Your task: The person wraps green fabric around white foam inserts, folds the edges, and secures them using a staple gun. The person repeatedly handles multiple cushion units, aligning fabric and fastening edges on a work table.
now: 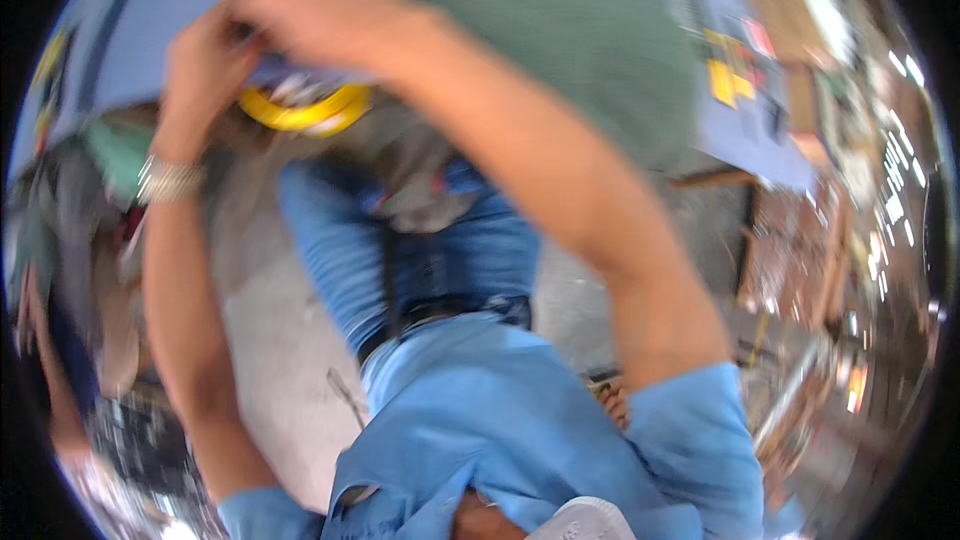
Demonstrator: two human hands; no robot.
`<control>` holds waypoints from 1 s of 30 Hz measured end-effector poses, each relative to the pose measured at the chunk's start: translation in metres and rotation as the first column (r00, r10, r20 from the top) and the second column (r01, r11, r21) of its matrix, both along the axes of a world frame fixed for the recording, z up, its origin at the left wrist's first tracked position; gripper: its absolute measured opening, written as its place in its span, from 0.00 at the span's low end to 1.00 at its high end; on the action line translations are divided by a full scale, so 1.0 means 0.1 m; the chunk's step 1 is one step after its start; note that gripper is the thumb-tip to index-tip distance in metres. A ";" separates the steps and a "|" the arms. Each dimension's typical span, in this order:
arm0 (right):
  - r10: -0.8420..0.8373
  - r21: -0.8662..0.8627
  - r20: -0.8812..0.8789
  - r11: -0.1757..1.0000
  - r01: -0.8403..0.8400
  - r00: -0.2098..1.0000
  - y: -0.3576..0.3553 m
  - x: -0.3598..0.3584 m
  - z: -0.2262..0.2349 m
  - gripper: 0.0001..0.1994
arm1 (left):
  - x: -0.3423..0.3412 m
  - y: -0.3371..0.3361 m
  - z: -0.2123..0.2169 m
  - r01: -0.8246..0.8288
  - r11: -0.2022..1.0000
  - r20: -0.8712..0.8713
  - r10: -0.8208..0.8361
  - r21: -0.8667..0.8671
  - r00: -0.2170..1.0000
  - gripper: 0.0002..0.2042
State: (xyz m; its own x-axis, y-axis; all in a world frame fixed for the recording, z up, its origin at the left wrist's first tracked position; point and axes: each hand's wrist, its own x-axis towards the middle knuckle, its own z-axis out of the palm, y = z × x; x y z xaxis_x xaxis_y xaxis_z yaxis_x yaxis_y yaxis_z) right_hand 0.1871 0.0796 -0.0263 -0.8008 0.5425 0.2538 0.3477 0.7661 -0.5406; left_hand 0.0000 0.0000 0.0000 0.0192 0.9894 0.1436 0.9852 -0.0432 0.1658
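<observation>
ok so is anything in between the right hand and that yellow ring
No obstacle is visible between the right hand and the yellow ring just below it in the picture. The left hand is off to the left; blur hides finer detail.

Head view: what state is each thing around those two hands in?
Left hand: fingers curled, close against the other hand; grip unclear.
Right hand: bent over toward the left; grip hidden by blur.
Wristband: worn around the left wrist.
Green sheet: spread out on the blue table.
Yellow ring: just below the hands; held or hanging, cannot tell.
</observation>
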 end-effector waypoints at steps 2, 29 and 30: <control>-0.096 0.058 0.047 0.994 0.093 0.994 0.27 0.24 -0.14 0.16 | 0.02 0.54 -0.28 0.109 0.994 0.097 -0.107 -0.014 0.989 0.16; -0.924 0.489 -0.001 0.333 0.806 0.382 2.35 7.47 0.93 0.20 | 1.30 0.92 -0.27 0.106 0.990 0.361 -0.134 0.096 0.923 0.15; -0.845 0.243 -0.267 0.407 0.881 0.464 2.24 6.86 1.18 0.18 | 1.30 0.87 -0.21 0.077 0.995 0.358 -0.096 0.066 0.929 0.15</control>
